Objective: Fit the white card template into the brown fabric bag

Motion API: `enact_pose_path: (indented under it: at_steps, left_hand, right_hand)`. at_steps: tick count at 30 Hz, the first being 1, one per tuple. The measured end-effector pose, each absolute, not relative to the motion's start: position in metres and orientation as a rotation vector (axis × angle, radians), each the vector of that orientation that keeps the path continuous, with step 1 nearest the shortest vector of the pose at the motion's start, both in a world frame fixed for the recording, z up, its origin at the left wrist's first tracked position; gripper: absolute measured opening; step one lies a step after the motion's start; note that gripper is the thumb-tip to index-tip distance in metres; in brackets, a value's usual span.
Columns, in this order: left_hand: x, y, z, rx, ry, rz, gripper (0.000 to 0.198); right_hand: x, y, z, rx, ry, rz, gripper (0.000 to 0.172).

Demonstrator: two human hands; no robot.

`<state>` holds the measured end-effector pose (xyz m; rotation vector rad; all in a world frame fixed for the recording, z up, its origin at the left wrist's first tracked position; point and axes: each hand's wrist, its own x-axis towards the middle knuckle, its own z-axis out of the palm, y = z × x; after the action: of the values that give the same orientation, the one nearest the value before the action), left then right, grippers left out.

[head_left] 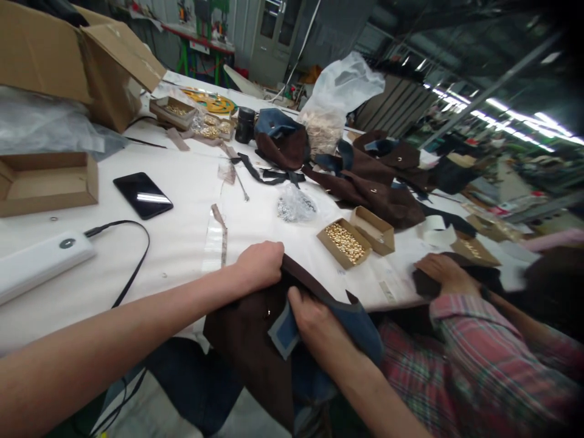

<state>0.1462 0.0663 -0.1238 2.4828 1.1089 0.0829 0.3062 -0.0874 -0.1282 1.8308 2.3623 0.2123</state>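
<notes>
A brown cloth piece [249, 340] with a blue lining [356, 322] is being held at the near edge of the white table [182, 201], partly hanging down over the person's lap. The left hand [260, 264] is being kept curled tight over the top edge of the cloth. The right hand [314, 322] is being closed on the blue part, with the thumb pressed on top. One small shiny stud [267, 314] is already showing on the brown cloth, so some work seems to be done on this piece. A pile of brown cloth pieces [365, 182] is being left farther back on the table, and how many of them are finished cannot be told.

Gold studs are being kept in a small open box [344, 243] just past the hands. A second small box [375, 230] is touching it, and what is inside cannot be seen. More gold bits are being kept in a tray [176, 111] far back. A flat cardboard box [45, 182] on the left is looking empty. A clear bag [295, 205] is holding small silver bits.

A co-worker's hand [444, 274], with a plaid sleeve [479, 359], is being rested on another dark piece at the right.
</notes>
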Motion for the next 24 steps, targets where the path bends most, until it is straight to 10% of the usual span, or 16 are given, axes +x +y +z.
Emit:
enact_pose_path:
  at_steps: [10, 24]
  left_hand:
    - [0.141, 0.069, -0.123, 2.340, 1.094, 0.003, 0.024]
    - [0.135, 0.067, -0.113, 2.145, 0.888, 0.155, 0.019]
  right_hand:
    - [0.302, -0.089, -0.117, 2.026, 2.184, 0.277, 0.054]
    - [0.328, -0.093, -0.124, 1.741, 2.107, 0.385, 0.043]
